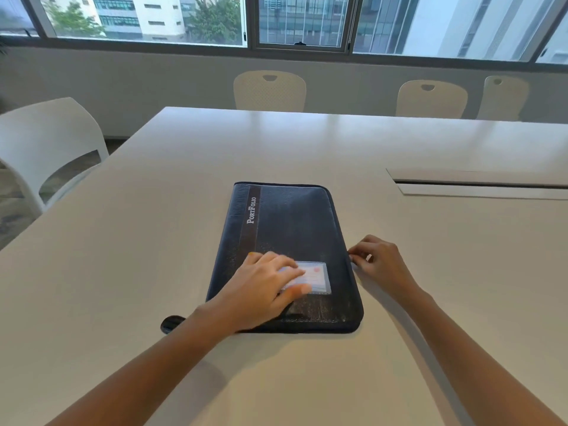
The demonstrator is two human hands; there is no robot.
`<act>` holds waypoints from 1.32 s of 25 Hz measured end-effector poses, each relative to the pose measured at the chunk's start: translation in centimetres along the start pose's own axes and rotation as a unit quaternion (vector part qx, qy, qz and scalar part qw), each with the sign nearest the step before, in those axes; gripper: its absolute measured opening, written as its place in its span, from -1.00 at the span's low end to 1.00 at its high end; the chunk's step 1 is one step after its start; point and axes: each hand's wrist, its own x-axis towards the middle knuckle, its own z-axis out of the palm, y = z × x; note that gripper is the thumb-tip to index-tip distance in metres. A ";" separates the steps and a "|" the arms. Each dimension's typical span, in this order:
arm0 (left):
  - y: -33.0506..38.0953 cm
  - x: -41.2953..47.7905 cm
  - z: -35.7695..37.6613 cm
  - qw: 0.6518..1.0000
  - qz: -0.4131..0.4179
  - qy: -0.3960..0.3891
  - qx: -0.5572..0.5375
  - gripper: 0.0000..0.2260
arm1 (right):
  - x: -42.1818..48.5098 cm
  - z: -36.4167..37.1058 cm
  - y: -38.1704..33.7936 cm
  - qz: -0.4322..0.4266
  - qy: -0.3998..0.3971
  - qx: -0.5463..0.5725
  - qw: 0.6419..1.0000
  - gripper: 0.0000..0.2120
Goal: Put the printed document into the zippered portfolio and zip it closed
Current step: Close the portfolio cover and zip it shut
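A dark blue zippered portfolio [292,229] lies flat and closed on the white table [153,241], with "PortFolio" printed on a strip near its left side and a clear card window on its front. My left hand [261,287] rests flat on the cover, fingers spread over the card window. My right hand [381,262] is at the portfolio's right edge, about midway along it, with fingertips pinched at the zipper line; the zipper pull itself is too small to make out. No printed document is in sight.
A small dark tab [172,323] sticks out at the portfolio's near-left corner. A cable slot [479,184] is cut into the table at the right. White chairs stand at the left [46,142] and along the far side [270,91].
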 end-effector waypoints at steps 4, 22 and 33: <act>-0.9 8.9 2.3 1.000 0.006 -0.012 -0.019 -0.57 | -0.3 0.2 0.3 0.008 0.006 0.040 0.999 -0.93; -3.2 15.0 6.0 0.996 0.029 -0.077 0.036 -0.40 | 8.5 2.3 2.2 0.017 0.051 -0.033 0.998 -0.91; -3.0 14.6 5.6 0.996 0.044 -0.080 0.000 -0.40 | 20.0 3.9 4.7 0.107 0.009 -0.014 0.994 -0.91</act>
